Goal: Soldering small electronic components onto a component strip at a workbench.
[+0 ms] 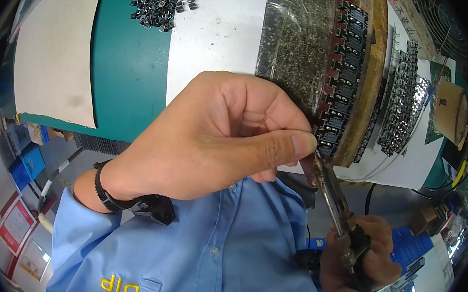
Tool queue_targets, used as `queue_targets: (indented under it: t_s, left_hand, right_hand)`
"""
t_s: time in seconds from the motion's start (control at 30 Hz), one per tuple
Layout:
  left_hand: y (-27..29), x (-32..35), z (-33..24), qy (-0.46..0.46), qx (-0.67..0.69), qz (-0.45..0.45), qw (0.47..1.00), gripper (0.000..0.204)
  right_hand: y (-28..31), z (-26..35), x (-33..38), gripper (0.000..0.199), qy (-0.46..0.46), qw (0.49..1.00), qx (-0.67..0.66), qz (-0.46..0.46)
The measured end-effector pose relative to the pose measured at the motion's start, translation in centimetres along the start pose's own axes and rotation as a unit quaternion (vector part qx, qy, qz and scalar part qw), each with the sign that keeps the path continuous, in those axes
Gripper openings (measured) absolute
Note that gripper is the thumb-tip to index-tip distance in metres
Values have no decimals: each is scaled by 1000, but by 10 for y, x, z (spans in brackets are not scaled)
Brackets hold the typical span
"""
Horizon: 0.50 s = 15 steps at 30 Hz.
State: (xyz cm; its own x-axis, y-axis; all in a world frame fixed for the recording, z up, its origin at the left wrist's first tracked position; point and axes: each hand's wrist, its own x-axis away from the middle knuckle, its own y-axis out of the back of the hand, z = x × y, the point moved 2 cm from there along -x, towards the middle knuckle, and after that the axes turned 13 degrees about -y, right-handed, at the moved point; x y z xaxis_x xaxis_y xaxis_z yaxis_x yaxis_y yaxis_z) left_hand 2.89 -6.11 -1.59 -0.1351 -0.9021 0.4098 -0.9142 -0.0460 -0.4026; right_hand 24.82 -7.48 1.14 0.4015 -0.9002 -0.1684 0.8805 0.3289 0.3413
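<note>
My left hand (218, 133) reaches across from the left, thumb and forefinger pinched at the near end of a row of small circuit boards (346, 72). What the fingertips grip is too small and covered to make out. My right hand (377, 253), at the lower right, is wrapped around the dark handle of a soldering iron (332, 199). A thin metal tube runs along the iron's shaft. Its tip points up and meets the near end of the row, right beside my left thumb. The boards are dark red with black components and lie along a brown strip (369, 74).
A heap of small black components (160, 6) lies on the green mat (126, 75) and white sheet at the far left. A speckled dark plate (295, 46) borders the boards. To the right stand rows of pinned parts (402, 99), a cardboard piece (452, 112), cables and a fan guard (439, 25).
</note>
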Motion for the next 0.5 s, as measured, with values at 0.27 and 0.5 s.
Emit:
queue_targets:
  t_s: [0.27,0.5]
  left_hand:
    - [-4,-3,-5,-4,-7,-2,1000,9]
    - [-2,1,2,-6,-29,-15,999,8]
  right_hand:
    - [25,0,9,54,27,998,20,-57]
    - [46,-41,-39,44,1,908,107,-406]
